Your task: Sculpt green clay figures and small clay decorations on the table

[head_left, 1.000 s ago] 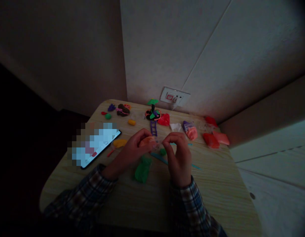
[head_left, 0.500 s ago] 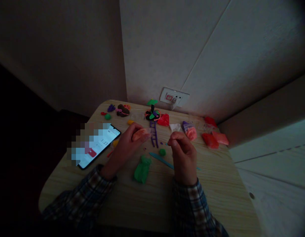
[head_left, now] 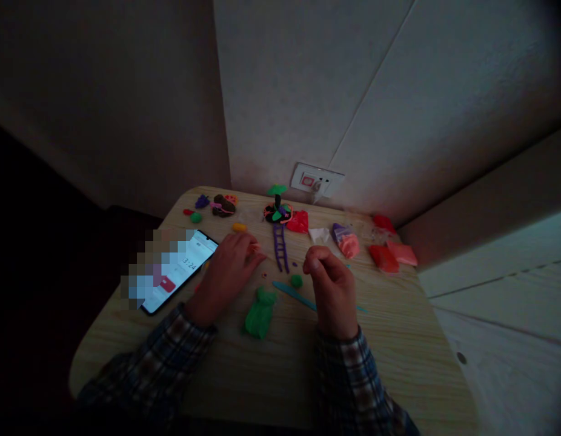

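Observation:
My left hand (head_left: 228, 269), palm down over the left middle of the table, is closed on a small packet of peach modelling clay (head_left: 256, 247); most of the packet is hidden beneath the fingers. To its right my right hand (head_left: 334, 290) is raised in a pinch, and whatever sits between thumb and fingertips is too small to make out. Between the hands lie a green clay ball (head_left: 297, 281), a blue modelling tool (head_left: 293, 293) and a purple clay ladder (head_left: 281, 248). Nearer me is a green clay packet (head_left: 260, 315).
A phone (head_left: 179, 272) with a lit screen lies left. Behind stand a clay palm tree on a black base (head_left: 277, 212) and a brown clay piece (head_left: 223, 206). Red packets (head_left: 384, 258) and a purple-and-pink packet (head_left: 347, 243) lie right. A wall socket (head_left: 317, 180) is behind the table.
My hands have moved apart. The left hand has drawn left with the peach clay packet and turned palm down over it; the right stays pinched. The ladder shows more fully.

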A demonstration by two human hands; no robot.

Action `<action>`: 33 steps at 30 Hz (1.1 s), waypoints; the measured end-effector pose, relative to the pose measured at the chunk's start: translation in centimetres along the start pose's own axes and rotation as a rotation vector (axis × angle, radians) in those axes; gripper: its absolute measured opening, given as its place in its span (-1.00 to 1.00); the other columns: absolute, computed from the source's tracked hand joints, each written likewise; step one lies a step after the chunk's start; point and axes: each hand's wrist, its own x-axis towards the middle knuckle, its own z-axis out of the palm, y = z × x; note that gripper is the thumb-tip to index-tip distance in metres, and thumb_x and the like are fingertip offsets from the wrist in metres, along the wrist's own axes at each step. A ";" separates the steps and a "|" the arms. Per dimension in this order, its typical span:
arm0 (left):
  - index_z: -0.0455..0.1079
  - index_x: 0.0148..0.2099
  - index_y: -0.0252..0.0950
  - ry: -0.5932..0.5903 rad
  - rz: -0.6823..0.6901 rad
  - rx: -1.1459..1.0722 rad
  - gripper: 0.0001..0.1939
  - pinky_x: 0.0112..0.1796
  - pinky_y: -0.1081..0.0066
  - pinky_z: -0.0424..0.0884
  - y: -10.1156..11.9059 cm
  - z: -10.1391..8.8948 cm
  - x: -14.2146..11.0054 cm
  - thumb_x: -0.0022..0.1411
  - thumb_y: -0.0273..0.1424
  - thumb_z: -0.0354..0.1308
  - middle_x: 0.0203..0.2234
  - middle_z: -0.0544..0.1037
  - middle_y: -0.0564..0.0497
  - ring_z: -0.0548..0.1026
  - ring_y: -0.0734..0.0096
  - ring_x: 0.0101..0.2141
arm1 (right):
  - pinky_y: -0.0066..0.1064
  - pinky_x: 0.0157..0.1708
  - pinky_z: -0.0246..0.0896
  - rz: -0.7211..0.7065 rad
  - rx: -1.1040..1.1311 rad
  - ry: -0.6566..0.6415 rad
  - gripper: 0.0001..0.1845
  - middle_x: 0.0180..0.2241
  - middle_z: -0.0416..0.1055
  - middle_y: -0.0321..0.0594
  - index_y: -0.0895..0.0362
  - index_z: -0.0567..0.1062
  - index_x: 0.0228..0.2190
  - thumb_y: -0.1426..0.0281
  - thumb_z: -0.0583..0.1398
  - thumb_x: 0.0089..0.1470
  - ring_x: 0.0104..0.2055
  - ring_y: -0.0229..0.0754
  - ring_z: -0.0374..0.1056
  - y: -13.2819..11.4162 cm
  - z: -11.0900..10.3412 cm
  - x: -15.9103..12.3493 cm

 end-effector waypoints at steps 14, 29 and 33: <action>0.24 0.06 -0.28 0.178 0.037 0.020 -0.59 0.01 0.07 0.33 -0.5 0.1 0.0 0.19 -0.30 0.18 -0.05 0.41 -0.15 0.37 0.04 0.00 | -0.49 -0.45 0.12 0.161 0.161 0.021 -0.91 -0.48 0.30 -0.37 0.08 0.49 -0.47 0.36 0.30 -0.09 -0.44 -0.33 0.21 0.6 0.0 -0.1; 0.27 0.08 -0.36 0.260 0.063 -0.090 -0.63 -0.04 0.14 0.40 0.3 -0.5 0.1 0.27 -0.32 0.10 -0.03 0.42 -0.19 0.43 0.13 -0.04 | -0.44 -0.43 0.09 0.101 0.034 0.041 -0.80 -0.55 0.24 -0.38 0.10 0.42 -0.52 0.24 0.24 -0.01 -0.46 -0.30 0.17 0.5 0.1 0.0; 0.30 0.04 -0.33 0.306 0.102 -0.094 -0.70 -0.03 0.13 0.39 0.4 -0.7 0.0 0.28 -0.35 0.06 -0.07 0.45 -0.14 0.42 0.15 -0.04 | -0.41 -0.38 0.14 0.064 0.013 0.045 -0.80 -0.51 0.32 -0.33 0.10 0.49 -0.51 0.24 0.21 0.03 -0.42 -0.27 0.23 0.6 0.1 0.0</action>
